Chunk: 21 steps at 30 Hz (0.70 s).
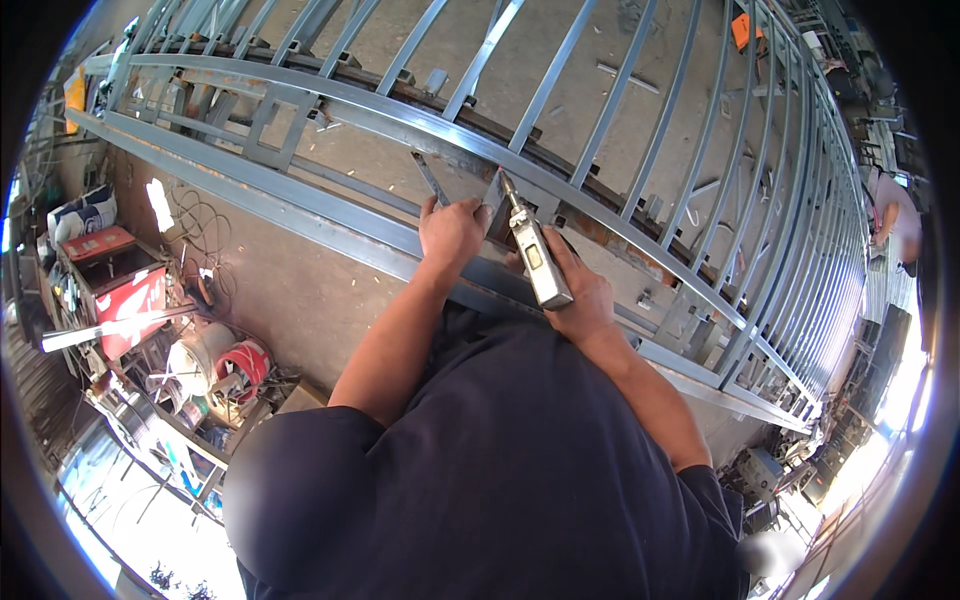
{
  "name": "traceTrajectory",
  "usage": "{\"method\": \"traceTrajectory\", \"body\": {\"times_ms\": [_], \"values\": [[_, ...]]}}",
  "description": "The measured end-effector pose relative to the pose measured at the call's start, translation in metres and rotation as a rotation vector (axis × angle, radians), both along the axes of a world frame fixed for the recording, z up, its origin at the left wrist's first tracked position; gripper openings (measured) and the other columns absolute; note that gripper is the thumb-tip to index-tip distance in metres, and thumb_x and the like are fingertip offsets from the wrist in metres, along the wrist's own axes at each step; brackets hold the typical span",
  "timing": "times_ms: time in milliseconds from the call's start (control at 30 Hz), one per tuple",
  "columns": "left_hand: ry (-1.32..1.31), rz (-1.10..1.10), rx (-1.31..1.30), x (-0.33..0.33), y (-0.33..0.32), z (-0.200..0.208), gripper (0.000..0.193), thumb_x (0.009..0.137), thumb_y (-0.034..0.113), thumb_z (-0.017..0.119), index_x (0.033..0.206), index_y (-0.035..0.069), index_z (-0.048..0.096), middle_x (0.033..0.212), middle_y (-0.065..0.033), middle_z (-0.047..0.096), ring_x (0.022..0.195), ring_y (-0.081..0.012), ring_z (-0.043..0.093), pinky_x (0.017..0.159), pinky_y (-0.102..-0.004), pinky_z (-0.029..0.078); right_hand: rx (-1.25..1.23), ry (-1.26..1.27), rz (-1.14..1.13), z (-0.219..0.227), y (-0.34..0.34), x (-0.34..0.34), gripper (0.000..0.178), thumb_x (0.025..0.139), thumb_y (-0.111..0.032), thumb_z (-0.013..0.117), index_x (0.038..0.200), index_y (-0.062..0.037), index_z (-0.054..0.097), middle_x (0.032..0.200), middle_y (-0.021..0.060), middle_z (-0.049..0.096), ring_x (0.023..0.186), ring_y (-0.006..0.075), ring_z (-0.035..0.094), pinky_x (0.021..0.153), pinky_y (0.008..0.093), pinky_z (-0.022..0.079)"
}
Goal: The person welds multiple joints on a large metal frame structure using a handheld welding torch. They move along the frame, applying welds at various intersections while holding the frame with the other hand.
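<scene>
My right hand [584, 295] is wrapped round a silver, boxy welding gun [540, 265] with a narrow nozzle. The gun's tip points away from me and comes up to the lower edge of a grey metal rail [430, 115]. Just left of the tip, my left hand [453, 236] grips a flat metal piece [428, 178], which looks like a square. One arm of it sticks out past the fingers; its middle is hidden under the hand. Another flat grey part [493, 198] stands between that hand and the nozzle.
The rail belongs to a large barred metal frame [610, 105] spreading ahead and right. Long metal beams [270, 198] cross close in front of me. At left stand a red box [130, 300], a red bucket [243, 365] and coiled cables [205, 235]. Another person [893, 210] is at far right.
</scene>
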<state>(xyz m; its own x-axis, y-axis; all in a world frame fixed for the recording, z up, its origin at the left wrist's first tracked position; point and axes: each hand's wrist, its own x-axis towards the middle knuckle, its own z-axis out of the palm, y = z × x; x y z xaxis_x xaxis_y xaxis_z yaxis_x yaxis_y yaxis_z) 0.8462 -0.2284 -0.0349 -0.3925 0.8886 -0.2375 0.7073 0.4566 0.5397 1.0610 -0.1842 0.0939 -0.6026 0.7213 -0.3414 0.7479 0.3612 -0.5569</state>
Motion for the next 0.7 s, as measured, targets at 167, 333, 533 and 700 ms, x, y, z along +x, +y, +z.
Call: {"method": "traceTrajectory", "body": {"times_ms": [167,333,533,700], "values": [[-0.021,0.019,0.014,0.000,-0.001,-0.001,0.032,0.102,0.040,0.060,0.103,0.014,0.078,0.081,-0.0159,0.076,0.086,-0.0346,0.074,0.114,-0.0519,0.041,0.046,-0.016,0.010,-0.007,-0.004,0.002,0.090,0.081,-0.010,0.079,0.161,-0.0243,0.039,0.142,0.0116,0.067,0.112,0.0391,0.072,0.084,0.0452,0.062],[-0.008,0.020,0.010,0.001,-0.001,-0.006,0.036,0.102,0.042,0.059,0.106,0.011,0.078,0.085,-0.0150,0.077,0.084,-0.0329,0.074,0.102,-0.0459,0.046,0.120,0.052,0.014,-0.012,-0.005,0.004,0.088,0.085,-0.024,0.078,0.162,-0.0262,0.037,0.107,0.0152,0.072,0.090,0.0397,0.073,0.076,0.0499,0.059],[-0.009,0.014,-0.056,0.000,0.001,-0.003,0.042,0.102,0.044,0.059,0.116,0.009,0.079,0.094,-0.0153,0.079,0.088,-0.0300,0.075,0.102,-0.0424,0.044,0.118,0.018,0.008,-0.015,-0.006,0.003,0.089,0.085,-0.023,0.077,0.164,-0.0258,0.035,0.104,0.0157,0.071,0.089,0.0398,0.073,0.075,0.0502,0.059],[-0.014,0.029,-0.063,0.001,0.002,-0.001,0.043,0.102,0.044,0.059,0.116,0.010,0.080,0.095,-0.0150,0.080,0.089,-0.0301,0.075,0.102,-0.0423,0.044,0.103,0.008,-0.017,-0.011,-0.006,0.003,0.089,0.085,-0.021,0.077,0.163,-0.0278,0.035,0.107,0.0162,0.072,0.092,0.0404,0.072,0.078,0.0497,0.059]]}}
